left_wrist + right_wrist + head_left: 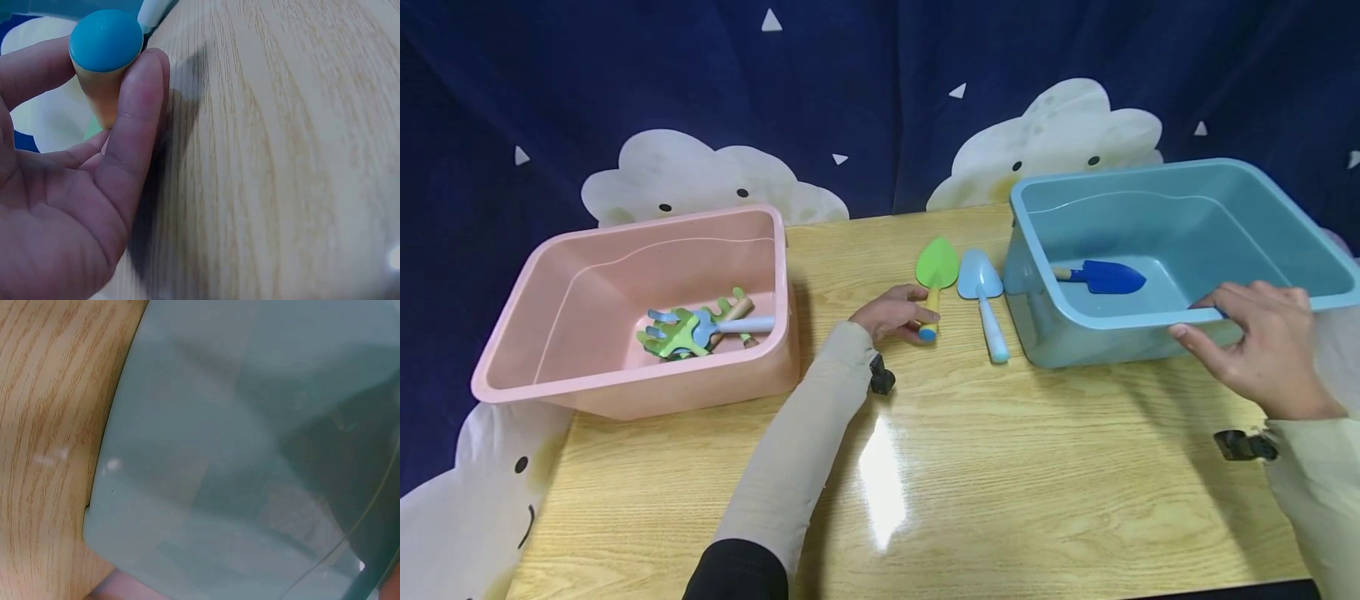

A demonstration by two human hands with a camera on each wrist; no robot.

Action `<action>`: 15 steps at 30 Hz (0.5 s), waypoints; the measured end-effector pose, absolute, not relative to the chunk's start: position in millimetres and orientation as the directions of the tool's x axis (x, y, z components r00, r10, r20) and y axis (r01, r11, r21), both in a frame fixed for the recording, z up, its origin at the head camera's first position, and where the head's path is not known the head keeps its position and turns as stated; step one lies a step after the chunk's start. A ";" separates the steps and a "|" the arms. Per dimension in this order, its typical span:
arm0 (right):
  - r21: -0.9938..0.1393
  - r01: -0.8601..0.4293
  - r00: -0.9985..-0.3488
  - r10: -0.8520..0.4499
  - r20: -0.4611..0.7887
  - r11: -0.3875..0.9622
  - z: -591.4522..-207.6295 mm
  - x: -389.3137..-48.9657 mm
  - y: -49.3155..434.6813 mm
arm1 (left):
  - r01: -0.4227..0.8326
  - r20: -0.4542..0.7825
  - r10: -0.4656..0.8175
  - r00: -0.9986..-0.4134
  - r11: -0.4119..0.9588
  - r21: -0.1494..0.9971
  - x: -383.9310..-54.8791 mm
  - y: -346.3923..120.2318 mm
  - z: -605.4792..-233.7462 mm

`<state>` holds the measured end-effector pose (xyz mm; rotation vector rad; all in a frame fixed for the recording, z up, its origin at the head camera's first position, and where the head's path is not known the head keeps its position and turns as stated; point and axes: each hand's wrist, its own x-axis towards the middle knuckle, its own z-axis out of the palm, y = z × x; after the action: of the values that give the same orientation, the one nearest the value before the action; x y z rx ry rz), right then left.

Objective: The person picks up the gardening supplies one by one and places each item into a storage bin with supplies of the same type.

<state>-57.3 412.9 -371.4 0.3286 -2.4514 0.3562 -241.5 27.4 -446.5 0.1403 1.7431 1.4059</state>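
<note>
My left hand (pixel 895 313) is at the small trowel with a green blade (pixel 937 262), which lies on the table. In the left wrist view, the thumb and fingers of that hand (pixel 69 194) pinch its yellow handle, whose blue end cap (pixel 106 40) faces the camera. Just right of it lies a light blue trowel (pixel 989 304), untouched. My right hand (pixel 1262 342) grips the near rim of the blue tub (pixel 1022 275), fingers over the edge and thumb outside. Inside that tub rests a dark blue trowel (pixel 1108 277). Only the tub's wall (pixel 206 456) fills most of the right wrist view.
On the left stands a pink tub (pixel 625 387) holding several small hand rakes (pixel 681 333) in green and light blue. Both tubs stand on a wooden table (pixel 1000 483). A dark blue curtain with cloud shapes (pixel 850 100) hangs behind.
</note>
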 end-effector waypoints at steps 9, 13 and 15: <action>-0.171 -0.299 -0.786 -0.141 0.602 0.939 -370.1 -56.0 411.4 | -0.380 -0.500 0.609 -0.616 0.326 0.866 -241.3 22.4 -448.8; -0.150 -0.298 -0.786 -0.153 0.599 0.943 -370.3 -55.9 411.5 | -0.336 -0.477 0.607 -0.636 0.340 0.879 -243.2 17.9 -448.0; -0.142 -0.298 -0.786 -0.158 0.598 0.944 -370.3 -55.9 411.9 | -0.328 -0.475 0.588 -0.654 0.346 0.879 -245.3 14.6 -445.3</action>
<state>-55.9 411.9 -370.3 0.3217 -2.4844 0.3045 -245.3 14.6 -445.3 0.2303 1.7993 1.4245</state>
